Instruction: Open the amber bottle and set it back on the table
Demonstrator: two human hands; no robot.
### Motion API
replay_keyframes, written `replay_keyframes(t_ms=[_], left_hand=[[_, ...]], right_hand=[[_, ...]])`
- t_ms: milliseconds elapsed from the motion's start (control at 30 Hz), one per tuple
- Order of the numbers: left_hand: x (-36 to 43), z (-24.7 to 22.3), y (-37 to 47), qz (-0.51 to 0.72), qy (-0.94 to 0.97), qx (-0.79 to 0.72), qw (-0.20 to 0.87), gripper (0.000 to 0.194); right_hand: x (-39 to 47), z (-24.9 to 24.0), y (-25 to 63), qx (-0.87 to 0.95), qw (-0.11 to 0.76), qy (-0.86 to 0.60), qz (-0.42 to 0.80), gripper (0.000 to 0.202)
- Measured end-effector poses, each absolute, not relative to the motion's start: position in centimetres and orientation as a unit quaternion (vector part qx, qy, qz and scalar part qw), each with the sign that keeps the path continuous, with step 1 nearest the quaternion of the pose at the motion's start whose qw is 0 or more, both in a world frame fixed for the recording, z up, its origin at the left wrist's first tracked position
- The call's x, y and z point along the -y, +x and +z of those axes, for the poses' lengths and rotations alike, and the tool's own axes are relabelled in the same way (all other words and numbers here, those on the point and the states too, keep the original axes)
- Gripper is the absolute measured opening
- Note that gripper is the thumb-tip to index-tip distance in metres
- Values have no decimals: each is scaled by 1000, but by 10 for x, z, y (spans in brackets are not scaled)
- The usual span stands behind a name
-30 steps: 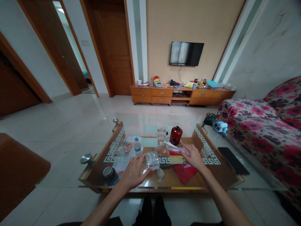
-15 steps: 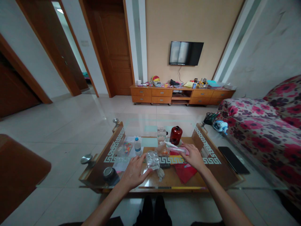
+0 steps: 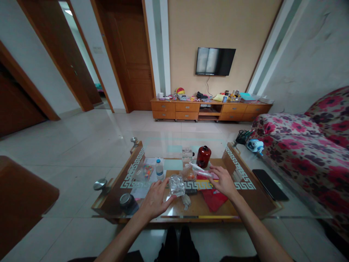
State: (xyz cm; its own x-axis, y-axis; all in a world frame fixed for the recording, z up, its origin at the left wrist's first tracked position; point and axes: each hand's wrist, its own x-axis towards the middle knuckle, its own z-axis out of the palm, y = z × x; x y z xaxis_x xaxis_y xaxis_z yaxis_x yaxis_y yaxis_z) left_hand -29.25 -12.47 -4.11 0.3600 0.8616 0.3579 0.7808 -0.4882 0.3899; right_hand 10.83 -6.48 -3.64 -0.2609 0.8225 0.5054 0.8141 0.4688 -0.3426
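1. The clear glass jar (image 3: pixel 176 185) is taken as landmark; it stands on the glass bench (image 3: pixel 152 149), touched at its left side by the left hand (image 3: pixel 156 198), whose fingers are spread flat and closed on nothing.
2. To the right of the jar, the right hand (image 3: pixel 224 181) is laid with loosely curled fingers on a pink packet (image 3: pixel 203 175); whether it is pinched cannot be told.
3. The packet's long axis runs leftward from the right hand toward the jar; the right hand is nearer.
4. Behind the jar a red canister (image 3: pixel 203 156) and a small bottle (image 3: pixel 159 169) are seen.
5. Far beyond the jar, a wall television (image 3: pixel 215 61) is hung; a floral sofa (image 3: pixel 305 145) lies to the right.
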Motion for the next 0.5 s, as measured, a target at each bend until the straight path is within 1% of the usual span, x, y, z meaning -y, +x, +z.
replay_keyframes(t_ms=[167, 400, 500], left_hand=[[125, -38, -292, 267, 821, -499, 76, 72], [125, -42, -291, 268, 819, -503, 63, 74], [124, -43, -292, 267, 821, -500, 64, 74]], right_hand=[[69, -32, 106, 811, 306, -498, -7, 29], [73, -26, 104, 828, 315, -463, 1, 20], [75, -22, 102, 839, 316, -443, 13, 20]])
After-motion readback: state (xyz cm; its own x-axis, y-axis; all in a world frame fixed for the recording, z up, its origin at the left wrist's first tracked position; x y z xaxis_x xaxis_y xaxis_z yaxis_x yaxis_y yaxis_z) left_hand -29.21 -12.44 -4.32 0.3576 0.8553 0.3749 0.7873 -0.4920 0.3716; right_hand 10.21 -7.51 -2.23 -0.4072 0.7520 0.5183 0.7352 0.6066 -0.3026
